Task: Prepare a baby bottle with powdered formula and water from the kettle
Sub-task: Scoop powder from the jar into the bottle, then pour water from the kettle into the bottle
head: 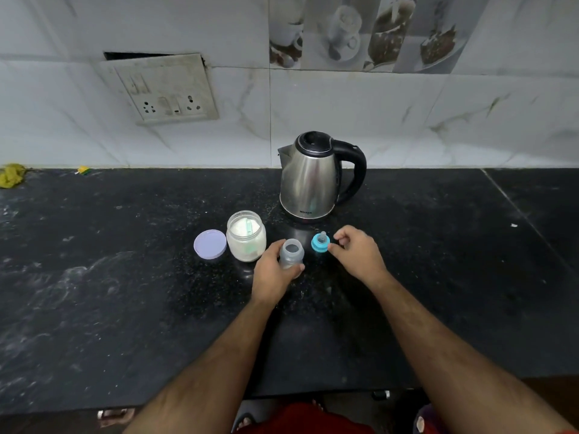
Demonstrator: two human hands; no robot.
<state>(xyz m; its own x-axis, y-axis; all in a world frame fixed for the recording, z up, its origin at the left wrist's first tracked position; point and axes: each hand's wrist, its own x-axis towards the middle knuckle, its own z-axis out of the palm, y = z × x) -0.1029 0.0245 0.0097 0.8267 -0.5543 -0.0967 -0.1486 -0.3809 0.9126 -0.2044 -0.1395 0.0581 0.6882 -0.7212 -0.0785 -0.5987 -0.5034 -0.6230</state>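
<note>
The baby bottle [291,252] stands upright and open-mouthed near the middle of the black counter [125,277]. The left hand [272,270] wraps it from 8 o'clock, fingers clenched around its lower body, so the bottle's base and much of its left wall are hidden behind the thumb and palm. Whether anything lies inside the translucent bottle cannot be made out.

Just beside the bottle at 2 o'clock sits the blue teat cap [320,242], nipple up. The right hand [357,252] is at its 3 o'clock side, fingers curled in a loose pinch touching or nearly touching the blue ring; contact is too small to judge, and I cannot tell whether they grip it or have let go.

At 10 o'clock of the bottle stands the formula jar [246,235], lid off, white powder inside with a pale green scoop [249,227] half buried, its bowl out of sight. The lilac lid [210,244] lies flat at the jar's 9 o'clock, just beside it.

The steel kettle [316,178] stands at 12 o'clock from the bottle, near the wall, black lid shut, handle toward 3 o'clock, spout toward 9; its printed brand is too blurred to read.

Far at 10 o'clock, a yellow cloth [12,175] is cut off by the frame's left edge. A grimy switch plate [163,89] hangs on the tiled wall.
</note>
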